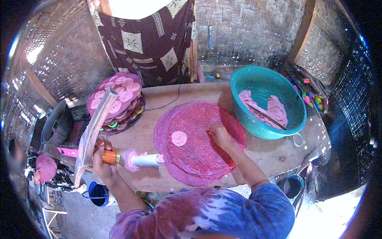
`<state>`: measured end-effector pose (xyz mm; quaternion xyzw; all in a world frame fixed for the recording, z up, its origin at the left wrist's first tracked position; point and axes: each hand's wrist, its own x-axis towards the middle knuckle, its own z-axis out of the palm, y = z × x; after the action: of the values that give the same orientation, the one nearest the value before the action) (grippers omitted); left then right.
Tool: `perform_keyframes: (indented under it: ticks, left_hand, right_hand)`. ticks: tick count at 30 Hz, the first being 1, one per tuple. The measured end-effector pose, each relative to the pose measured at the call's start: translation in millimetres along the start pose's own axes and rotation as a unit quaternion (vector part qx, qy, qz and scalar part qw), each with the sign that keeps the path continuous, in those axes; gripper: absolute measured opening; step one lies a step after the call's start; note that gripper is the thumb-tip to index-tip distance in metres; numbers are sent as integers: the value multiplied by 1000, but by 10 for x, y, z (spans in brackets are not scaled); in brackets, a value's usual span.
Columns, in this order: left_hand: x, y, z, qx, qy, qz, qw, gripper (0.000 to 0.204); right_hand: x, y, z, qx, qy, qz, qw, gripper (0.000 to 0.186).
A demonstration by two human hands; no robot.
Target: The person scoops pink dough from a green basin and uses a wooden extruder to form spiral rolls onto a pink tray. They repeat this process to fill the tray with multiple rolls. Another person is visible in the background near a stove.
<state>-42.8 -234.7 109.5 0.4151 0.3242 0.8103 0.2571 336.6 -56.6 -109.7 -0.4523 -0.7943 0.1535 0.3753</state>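
Observation:
My left hand point(102, 159) is closed around a long curved wooden bar point(95, 127) at the left of the table. An orange cylinder with a gold-coloured rim point(110, 156) sticks out to the right of the same hand; whether my fingers grip it too is hidden. Over the stacked round red and pink mats point(191, 155), my right hand point(218, 134) has its fingers curled together; what they hold, if anything, cannot be made out. One pink dough spiral point(179, 138) lies on the top mat. Between my left hand and the mats rests a white tube point(145, 160), with pink dough at both ends.
A green basin point(234, 107) with pink dough point(276, 109) and a stick stands at the back right. At the back left, dough spirals cover a pink mat point(91, 103) on a stack. A dark bucket point(98, 194) is below the table edge; a person's pink head covering point(46, 167) shows far left.

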Motion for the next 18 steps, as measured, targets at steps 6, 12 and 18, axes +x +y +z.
perform_keyframes:
  ticks: [6, 12, 18]
  left_hand:
    - [-139, 168, -370, -48, -2, 35, 998, 19]
    - [-58, 53, -364, -142, 5, -17, 990, 18]
    - [27, -28, -498, -152, 75, -53, 984, 18]
  right_hand:
    - [345, 67, 328, 130, -15, 157, 979, 7]
    - [713, -557, 831, 75, -43, 65, 994, 14]
    - [804, -1037, 106, 120, 138, -12, 983, 8]
